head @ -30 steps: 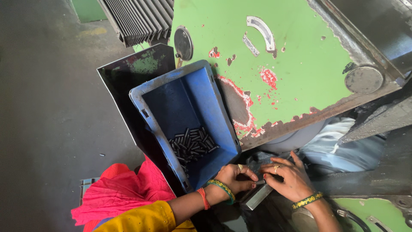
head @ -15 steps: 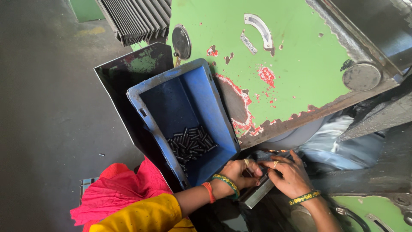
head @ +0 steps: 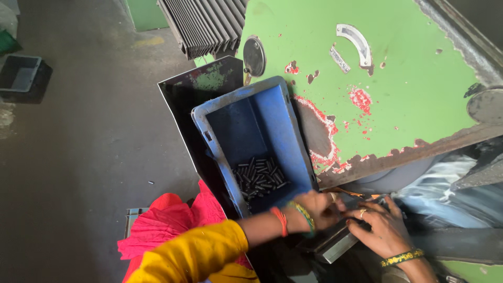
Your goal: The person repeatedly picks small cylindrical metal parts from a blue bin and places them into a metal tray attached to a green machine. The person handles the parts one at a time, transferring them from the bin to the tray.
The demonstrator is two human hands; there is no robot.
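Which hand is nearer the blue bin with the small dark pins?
Left. The left hand sits right at the near rim of the blue bin, just past the dark pins. The right hand lies farther right, beside the metal bar.

right forearm cropped, left fingers blurred

Left hand and right hand at metal bar, beside blue crate of dark pins
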